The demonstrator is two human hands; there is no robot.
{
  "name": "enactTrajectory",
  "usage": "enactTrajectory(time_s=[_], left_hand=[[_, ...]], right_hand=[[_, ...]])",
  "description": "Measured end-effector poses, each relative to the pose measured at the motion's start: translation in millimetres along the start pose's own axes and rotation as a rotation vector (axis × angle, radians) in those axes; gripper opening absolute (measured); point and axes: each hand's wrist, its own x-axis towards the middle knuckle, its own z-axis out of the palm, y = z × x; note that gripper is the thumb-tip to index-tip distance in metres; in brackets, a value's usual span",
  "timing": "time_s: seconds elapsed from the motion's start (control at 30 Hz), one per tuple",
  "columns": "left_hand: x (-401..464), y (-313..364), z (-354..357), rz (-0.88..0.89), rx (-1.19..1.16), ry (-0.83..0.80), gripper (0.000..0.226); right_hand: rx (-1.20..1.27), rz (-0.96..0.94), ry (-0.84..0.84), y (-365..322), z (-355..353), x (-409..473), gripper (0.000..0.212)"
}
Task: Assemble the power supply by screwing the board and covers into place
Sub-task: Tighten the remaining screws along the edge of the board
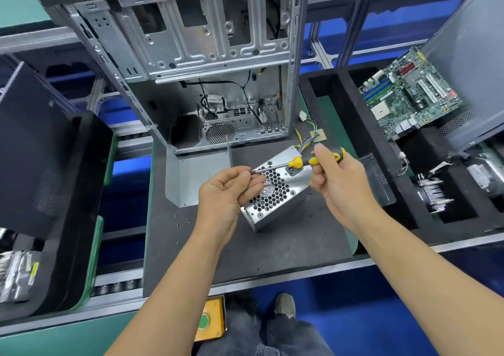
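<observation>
The silver power supply (275,192) lies on the dark mat, its honeycomb fan grille facing up and coloured wires (306,140) leaving its far end. My right hand (338,175) grips the yellow-and-black handle of a screwdriver (305,161), held level above the box with the shaft pointing left. My left hand (229,192) is palm up, and its fingertips pinch at the screwdriver's tip (253,170); whether a screw sits there is hidden. A bent grey metal cover (196,178) stands just left of the power supply.
An open computer case (207,63) stands upright behind the mat. A motherboard (409,93) lies in a black foam tray (354,126) at right, with heatsinks nearer me. A clear plastic box (379,178) is by my right hand. Small screws (180,223) dot the mat.
</observation>
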Motion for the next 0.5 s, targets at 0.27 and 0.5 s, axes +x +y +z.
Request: enactTrajectory(time_s=[0.27, 0.5], left_hand=[[-0.7, -3.7, 1.1, 0.023, 0.096, -0.041, 0.012], [-6.1, -4.0, 8.0, 0.045, 0.195, -0.092, 0.016]], right_hand=[[-0.059, -0.026, 0.006, -12.7, 6.3, -5.6, 0.027], [-0.052, -0.003, -0.037, -18.9, -1.0, -6.3, 0.029]])
